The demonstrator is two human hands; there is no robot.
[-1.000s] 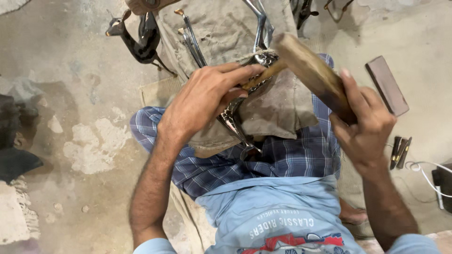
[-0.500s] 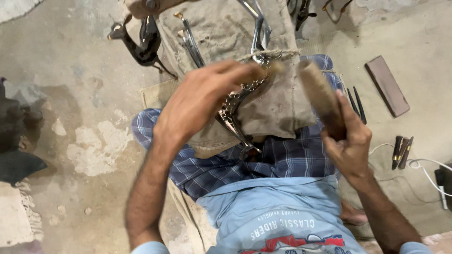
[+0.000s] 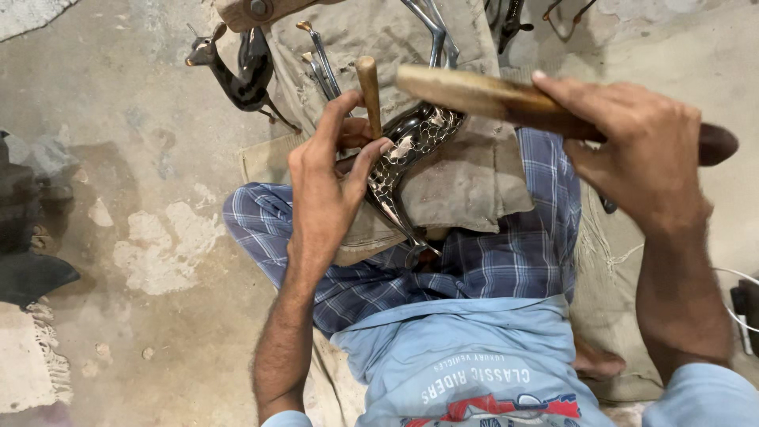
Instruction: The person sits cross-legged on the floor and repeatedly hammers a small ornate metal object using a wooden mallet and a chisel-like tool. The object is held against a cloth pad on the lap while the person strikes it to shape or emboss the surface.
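My left hand [image 3: 328, 186] grips a small wooden-handled punch tool [image 3: 368, 88] upright, its tip on a shiny dark metal animal figure [image 3: 407, 154] with an engraved pattern. The figure lies on a beige cloth [image 3: 466, 178] over my checked-cloth lap. My right hand [image 3: 632, 154] holds a long wooden mallet stick [image 3: 490, 96] raised above and to the right of the punch, its end pointing left over the figure.
A finished dark metal deer figure [image 3: 241, 75] stands on the concrete floor at upper left. Several more metal pieces [image 3: 320, 59] lie on the cloth at the top. Dark cloth [image 3: 28, 237] lies at the left edge, cables at the far right.
The view has shifted closer. My right hand has lifted the wooden stick up and back from the figure. My left hand keeps the punch on the metal figure.
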